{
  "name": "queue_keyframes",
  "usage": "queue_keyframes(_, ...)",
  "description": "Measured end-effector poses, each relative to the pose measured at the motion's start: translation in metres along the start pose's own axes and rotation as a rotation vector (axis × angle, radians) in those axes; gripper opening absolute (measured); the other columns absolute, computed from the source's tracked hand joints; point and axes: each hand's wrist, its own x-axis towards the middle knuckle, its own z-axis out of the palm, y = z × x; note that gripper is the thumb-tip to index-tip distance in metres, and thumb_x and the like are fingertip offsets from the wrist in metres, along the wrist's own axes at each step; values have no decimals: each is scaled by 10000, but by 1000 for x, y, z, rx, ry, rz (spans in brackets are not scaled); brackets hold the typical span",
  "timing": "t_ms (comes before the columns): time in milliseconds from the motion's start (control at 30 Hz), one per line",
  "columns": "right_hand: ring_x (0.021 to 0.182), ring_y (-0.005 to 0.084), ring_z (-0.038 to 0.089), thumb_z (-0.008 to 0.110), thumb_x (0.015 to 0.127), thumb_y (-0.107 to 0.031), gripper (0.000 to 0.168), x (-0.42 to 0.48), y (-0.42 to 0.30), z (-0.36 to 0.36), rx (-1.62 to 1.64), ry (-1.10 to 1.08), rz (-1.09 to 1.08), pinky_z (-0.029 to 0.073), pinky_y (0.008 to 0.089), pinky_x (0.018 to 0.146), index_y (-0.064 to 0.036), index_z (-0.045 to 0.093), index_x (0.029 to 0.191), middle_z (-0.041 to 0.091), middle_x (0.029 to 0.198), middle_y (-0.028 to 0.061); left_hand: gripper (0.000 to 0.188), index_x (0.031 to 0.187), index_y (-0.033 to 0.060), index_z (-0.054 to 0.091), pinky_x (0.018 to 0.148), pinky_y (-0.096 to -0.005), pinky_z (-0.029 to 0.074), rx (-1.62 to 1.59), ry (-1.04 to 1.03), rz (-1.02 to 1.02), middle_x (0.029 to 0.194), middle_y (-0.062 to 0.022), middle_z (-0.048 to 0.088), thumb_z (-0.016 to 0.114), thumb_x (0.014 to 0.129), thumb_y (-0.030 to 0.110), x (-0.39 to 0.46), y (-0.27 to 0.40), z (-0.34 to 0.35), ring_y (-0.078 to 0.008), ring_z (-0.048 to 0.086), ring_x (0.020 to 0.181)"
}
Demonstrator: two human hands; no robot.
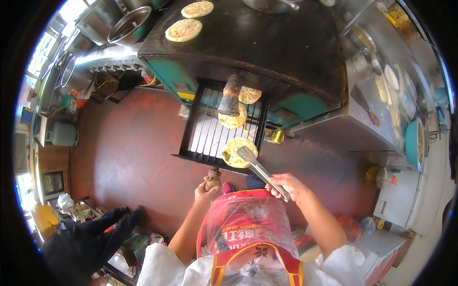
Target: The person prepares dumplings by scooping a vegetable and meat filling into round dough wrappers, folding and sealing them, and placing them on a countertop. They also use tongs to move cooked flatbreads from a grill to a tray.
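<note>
My left hand (206,188) grips the wrapped handle (213,180) of a black slatted oven rack (204,128), which is drawn out from the front of a griddle oven (250,46). In my right hand (286,186) is a pair of metal tongs (263,171). The tongs' tip lies over a round flatbread (236,152) with a green patch, near the rack's front edge; whether the lower jaw is under it is hidden. Behind it on the rack are a second flatbread (234,121), partly covered by the oven's dark upper handle (230,94), and a third (249,95) near the opening.
Browned flatbreads (183,30) lie on the black griddle top, with a pan (270,5) at its back. To the right, a metal worktop (372,96) holds dough strips (393,89) and a scraper (365,103). Another person's dark-clothed legs (111,225) are at lower left.
</note>
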Motion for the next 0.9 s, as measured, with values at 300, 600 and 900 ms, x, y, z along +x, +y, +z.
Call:
queue_keyframes(300,537,95,531,565,881,-186,186,-28,5,-12,-329,294,-28,424,219,448,-3,590,902,596,723,53,381,1124,-53,540,670,-211,465,-47,48,11,899,-37,623,679,779,33,-1,9,6,-80,576,770)
queue_keyframes(600,562,97,541,570,878,-188,202,-132,47,-45,64,500,-294,421,217,473,-7,587,967,594,764,56,340,1054,-29,553,596,-226,470,-33,-17,141,849,-38,614,704,763,63,121,27,36,-96,580,685)
queue_keyframes(900,567,88,525,574,867,-161,288,-198,8,-118,53,607,-466,407,209,480,-5,561,1110,568,787,49,462,1317,38,332,650,-343,517,-509,-10,86,1119,-135,514,453,871,21,218,110,111,-244,570,901)
